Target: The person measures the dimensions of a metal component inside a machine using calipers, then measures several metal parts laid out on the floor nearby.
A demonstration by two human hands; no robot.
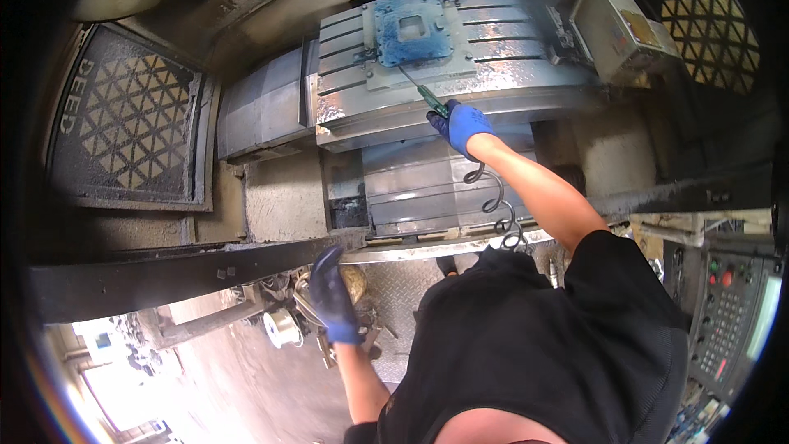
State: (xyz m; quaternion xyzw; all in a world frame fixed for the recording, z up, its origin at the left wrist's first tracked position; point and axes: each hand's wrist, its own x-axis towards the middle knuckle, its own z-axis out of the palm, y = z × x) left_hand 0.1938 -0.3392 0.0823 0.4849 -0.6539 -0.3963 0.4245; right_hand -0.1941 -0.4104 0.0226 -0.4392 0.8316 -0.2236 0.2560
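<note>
My right hand (pixel 467 128), in a blue and dark glove, is closed around the handle of a green air blow gun (pixel 431 100). The gun's thin nozzle points at the lower edge of a square blue plate (pixel 399 47) with a rectangular opening in its middle. This plate lies on a larger flat metal plate (pixel 378 76) on the slotted machine table (pixel 514 66). From the gun, a black coiled hose (pixel 496 197) hangs down toward my body. My gloved left hand (pixel 331 292) is beside the machine's front sill, fingers stretched out, holding nothing that I can see.
A metal sill (pixel 246 275) crosses in front of me. At the table's right stands a boxy machine unit (pixel 616 29). A control panel (pixel 727 312) with buttons is at the right. Below the sill, a white spool (pixel 283 327) stands among clutter near my left hand.
</note>
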